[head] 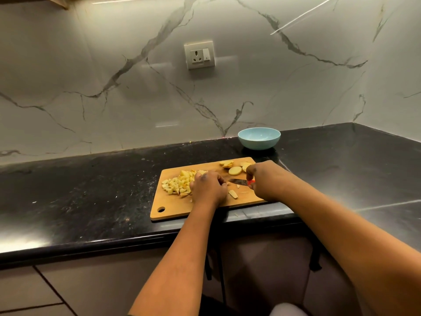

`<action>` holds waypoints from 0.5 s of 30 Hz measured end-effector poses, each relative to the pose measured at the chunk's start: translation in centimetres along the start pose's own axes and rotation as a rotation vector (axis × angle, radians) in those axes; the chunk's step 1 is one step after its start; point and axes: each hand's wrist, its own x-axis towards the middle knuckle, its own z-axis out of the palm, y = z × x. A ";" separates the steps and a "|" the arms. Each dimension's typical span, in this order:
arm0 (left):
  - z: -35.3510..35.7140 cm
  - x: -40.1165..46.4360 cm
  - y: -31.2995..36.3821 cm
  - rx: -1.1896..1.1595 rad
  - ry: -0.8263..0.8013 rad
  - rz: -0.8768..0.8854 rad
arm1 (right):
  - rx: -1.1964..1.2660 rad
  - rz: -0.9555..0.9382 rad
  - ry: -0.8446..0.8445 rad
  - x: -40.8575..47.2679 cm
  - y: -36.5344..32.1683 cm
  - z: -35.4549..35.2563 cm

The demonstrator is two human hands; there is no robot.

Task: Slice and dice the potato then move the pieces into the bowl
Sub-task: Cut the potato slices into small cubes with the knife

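Centrally on the black countertop (pixel 91 183), a wooden cutting board (pixel 173 210) is laid against the front edge, with bare counter seen to its left and right. The light blue bowl (pixel 259 137) is set beyond the board's far right corner, near the wall. Diced potato pieces (pixel 176 183) are heaped toward the board's left end, just beside the left hand (pixel 208 188), whose fingers are curled down over a piece being cut. Round potato slices (pixel 235 170) are left at the far right corner. The knife (pixel 239 182) is gripped by the right hand (pixel 266 181); its blade is pointed leftward, along the board's length.
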 end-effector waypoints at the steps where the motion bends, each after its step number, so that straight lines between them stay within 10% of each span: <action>1: 0.1 -0.2 -0.1 -0.006 0.005 0.005 | -0.006 -0.001 -0.017 0.0 -0.2 0.1; 15: 1.2 -0.8 -0.3 0.068 0.134 0.042 | -0.180 -0.031 -0.101 -0.8 -0.7 -1.2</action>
